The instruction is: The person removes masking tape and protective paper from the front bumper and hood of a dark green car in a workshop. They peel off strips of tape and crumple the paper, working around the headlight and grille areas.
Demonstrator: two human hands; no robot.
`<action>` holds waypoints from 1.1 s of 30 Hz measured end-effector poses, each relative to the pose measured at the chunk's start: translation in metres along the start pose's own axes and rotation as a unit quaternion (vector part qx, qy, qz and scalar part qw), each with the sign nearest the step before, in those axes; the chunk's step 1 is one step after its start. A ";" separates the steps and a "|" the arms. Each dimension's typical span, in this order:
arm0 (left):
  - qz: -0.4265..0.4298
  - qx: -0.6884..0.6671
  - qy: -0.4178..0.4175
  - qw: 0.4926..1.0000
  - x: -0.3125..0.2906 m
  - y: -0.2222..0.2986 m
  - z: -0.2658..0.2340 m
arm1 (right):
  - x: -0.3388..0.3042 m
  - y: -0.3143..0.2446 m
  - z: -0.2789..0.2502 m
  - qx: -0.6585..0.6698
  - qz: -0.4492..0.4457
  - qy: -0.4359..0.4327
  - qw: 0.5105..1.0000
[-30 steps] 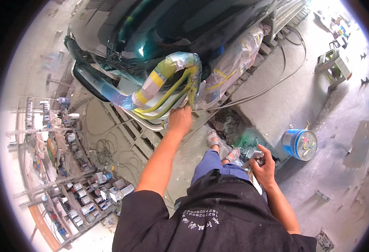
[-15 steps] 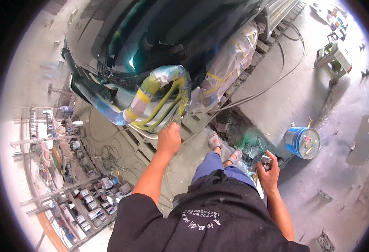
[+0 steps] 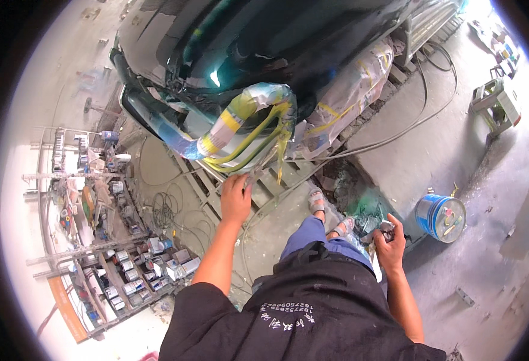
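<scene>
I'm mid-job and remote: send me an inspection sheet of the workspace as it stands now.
Surface: pale, stained floor; green tint near the sandals.
Job's things: glossy dark vehicle bodywork; curved, yellow-taped masking; sheet masking to its right.
Clutter: blue bucket, small items on its lid; racked tins at left.
Hands: left hand just below the taped masking, grip unclear; right hand holds a small grey object, kind unclear.
Cables: tangled coil on the floor at left.
Surroundings: stool beyond the bucket.
</scene>
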State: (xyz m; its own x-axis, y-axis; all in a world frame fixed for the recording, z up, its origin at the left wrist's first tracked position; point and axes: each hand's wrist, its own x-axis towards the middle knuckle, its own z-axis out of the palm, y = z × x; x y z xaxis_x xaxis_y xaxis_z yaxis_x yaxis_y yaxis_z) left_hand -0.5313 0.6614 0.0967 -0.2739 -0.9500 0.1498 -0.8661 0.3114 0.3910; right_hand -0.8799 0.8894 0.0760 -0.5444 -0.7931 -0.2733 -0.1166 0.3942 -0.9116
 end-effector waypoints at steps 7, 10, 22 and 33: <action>-0.137 0.035 0.021 0.990 0.000 -0.012 0.022 | -0.007 -0.007 0.005 -0.008 -0.021 -0.033 0.999; -0.281 0.020 0.043 0.959 0.008 0.001 0.039 | -0.013 -0.003 0.009 -0.016 -0.025 -0.034 0.999; -0.331 -0.050 0.108 0.936 0.003 0.007 0.055 | -0.013 -0.003 0.025 -0.013 -0.070 -0.060 0.996; -0.107 -0.014 0.137 0.985 -0.019 0.009 0.078 | -0.017 0.010 0.012 -0.026 -0.043 -0.045 0.998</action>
State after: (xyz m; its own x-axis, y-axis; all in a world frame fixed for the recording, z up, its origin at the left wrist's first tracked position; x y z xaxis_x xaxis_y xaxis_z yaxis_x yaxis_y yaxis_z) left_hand -0.5658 0.6808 0.0268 0.0403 -0.9534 0.2991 -0.8785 0.1088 0.4652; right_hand -0.8619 0.9017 0.0676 -0.4549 -0.8620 -0.2236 -0.2028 0.3448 -0.9165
